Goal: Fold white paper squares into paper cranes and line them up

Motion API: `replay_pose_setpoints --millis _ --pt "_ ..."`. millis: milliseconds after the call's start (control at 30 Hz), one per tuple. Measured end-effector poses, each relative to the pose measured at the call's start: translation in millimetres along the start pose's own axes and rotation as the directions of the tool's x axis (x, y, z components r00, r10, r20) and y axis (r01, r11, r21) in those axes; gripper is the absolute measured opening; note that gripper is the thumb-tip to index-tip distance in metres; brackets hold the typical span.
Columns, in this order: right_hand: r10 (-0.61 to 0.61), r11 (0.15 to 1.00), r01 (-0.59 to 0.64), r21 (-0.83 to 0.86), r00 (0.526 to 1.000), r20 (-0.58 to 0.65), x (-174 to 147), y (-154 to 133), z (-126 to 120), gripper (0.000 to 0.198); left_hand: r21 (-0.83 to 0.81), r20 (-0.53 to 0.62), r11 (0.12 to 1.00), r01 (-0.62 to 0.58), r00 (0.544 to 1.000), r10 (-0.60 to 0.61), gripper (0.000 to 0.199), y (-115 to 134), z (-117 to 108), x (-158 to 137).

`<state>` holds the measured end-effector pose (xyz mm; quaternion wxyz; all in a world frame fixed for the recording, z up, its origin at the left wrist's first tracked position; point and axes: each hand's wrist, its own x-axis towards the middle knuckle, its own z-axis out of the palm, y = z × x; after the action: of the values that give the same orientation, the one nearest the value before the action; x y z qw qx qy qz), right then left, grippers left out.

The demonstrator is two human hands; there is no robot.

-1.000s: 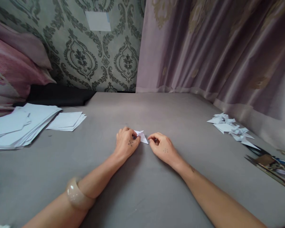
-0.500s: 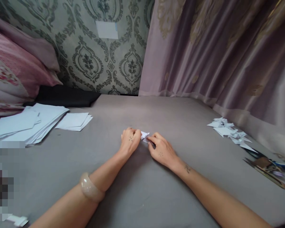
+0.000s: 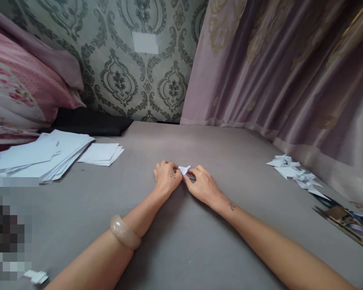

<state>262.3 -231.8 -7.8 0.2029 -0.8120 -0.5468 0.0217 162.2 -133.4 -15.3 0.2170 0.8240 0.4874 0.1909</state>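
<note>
Between the left hand (image 3: 168, 176) and the right hand (image 3: 203, 185), the small folded paper (image 3: 184, 170) is pinched by both, over the grey surface (image 3: 199, 139). It could be torn if either grip is pulled too hard

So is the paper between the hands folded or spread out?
Folded: the white paper between the left hand and right hand makes a small, pointed shape.

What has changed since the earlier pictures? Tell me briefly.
The right hand has moved left, from just beside the folded white paper to take hold of it. The view has swung left. The left hand still holds the paper; the loose paper stacks and pile of folded papers stayed put.
</note>
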Motion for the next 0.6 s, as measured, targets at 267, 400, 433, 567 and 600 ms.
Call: replay_pose_setpoints --millis 267,400,433,567,600 --pt "0.119 0.985 -0.123 -0.124 0.992 -0.042 11.4 -12.4 4.3 0.027 -0.008 -0.027 0.999 0.041 0.999 -0.041 0.030 -1.8 -3.7 3.2" --pt "0.098 0.978 -0.105 -0.179 0.994 -0.045 14.0 -10.1 3.8 0.023 -0.044 -0.053 0.997 0.066 0.996 -0.068 0.028 -1.7 -3.0 4.0" --pt "0.098 0.978 -0.104 -0.183 0.994 -0.045 14.7 -9.0 3.8 0.023 -0.048 -0.052 0.997 0.067 0.996 -0.070 0.027 -1.6 -2.9 4.1" --pt "0.110 0.980 -0.113 -0.162 0.994 -0.028 16.0 -5.6 4.5 0.026 -0.055 -0.029 0.996 0.077 0.996 -0.079 0.027 -1.1 -3.6 4.4" --pt "0.106 0.983 -0.108 -0.150 0.994 -0.019 16.5 -4.9 4.7 0.027 -0.056 -0.023 0.996 0.076 0.997 -0.077 0.027 -1.0 -4.1 4.5"
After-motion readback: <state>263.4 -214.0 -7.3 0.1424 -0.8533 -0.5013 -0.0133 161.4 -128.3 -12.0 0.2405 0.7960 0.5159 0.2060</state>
